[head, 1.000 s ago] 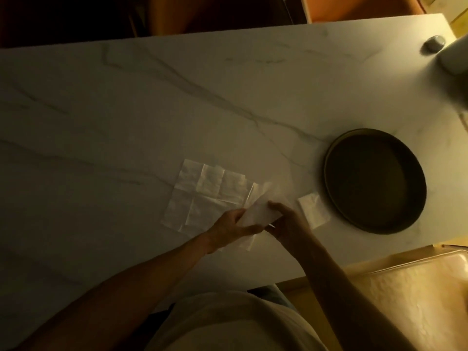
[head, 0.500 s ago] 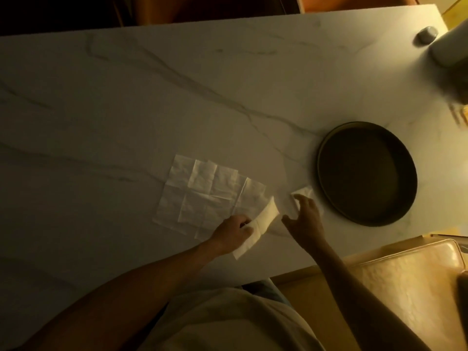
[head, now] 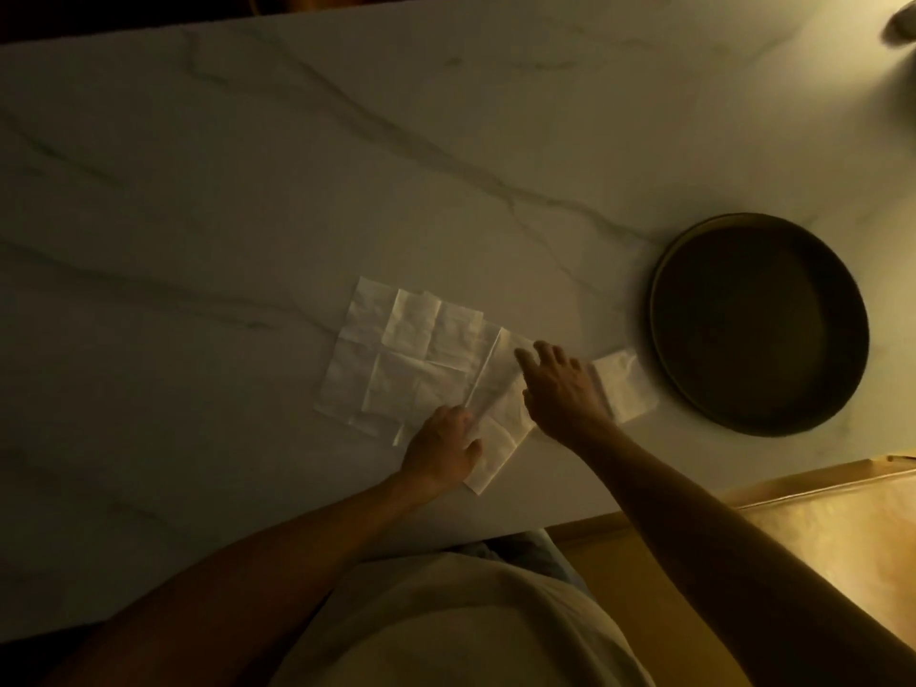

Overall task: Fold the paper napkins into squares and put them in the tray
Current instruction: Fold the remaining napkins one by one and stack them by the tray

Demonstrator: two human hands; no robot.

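Observation:
Several white paper napkins point(head: 396, 354) lie spread and overlapping on the marble table. A half-folded napkin strip point(head: 500, 414) lies slanted across their right edge. My left hand point(head: 443, 448) holds the strip's lower end down, fingers bent over it. My right hand point(head: 560, 389) rests on the strip's upper part with fingers stretched out. One small folded napkin square point(head: 627, 384) lies just right of my right hand, next to the dark round tray point(head: 758, 322), which has nothing in it.
The marble table point(head: 248, 190) stretches far to the left and back. Its front edge runs just below my hands. A blurred object point(head: 899, 27) shows at the far right corner. A yellowish lit surface point(head: 842, 528) lies below the table at right.
My left hand has laid the folded strip down on the table. My right hand swung from near the small square back left onto the strip.

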